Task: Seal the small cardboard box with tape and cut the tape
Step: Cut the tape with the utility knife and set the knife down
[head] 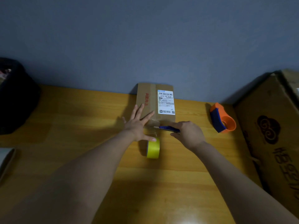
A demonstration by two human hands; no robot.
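Dim, soft-focused picture, wide-angle bending at edges

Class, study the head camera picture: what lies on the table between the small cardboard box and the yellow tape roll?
In the head view, a clear strip of tape spans from the small cardboard box to the yellow tape roll, with the blue cutter in the right hand meeting it.

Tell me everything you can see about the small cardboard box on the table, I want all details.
The small cardboard box is brown and flat, lying closed on the wooden table against the grey wall. A strip of tape runs along its centre seam and down over the near edge toward the yellow tape roll. Red printed characters mark its left half; a white shipping label with barcodes covers its right half. The left hand lies flat, fingers spread, on its near left corner. The right hand holds a blue cutter at its near edge.
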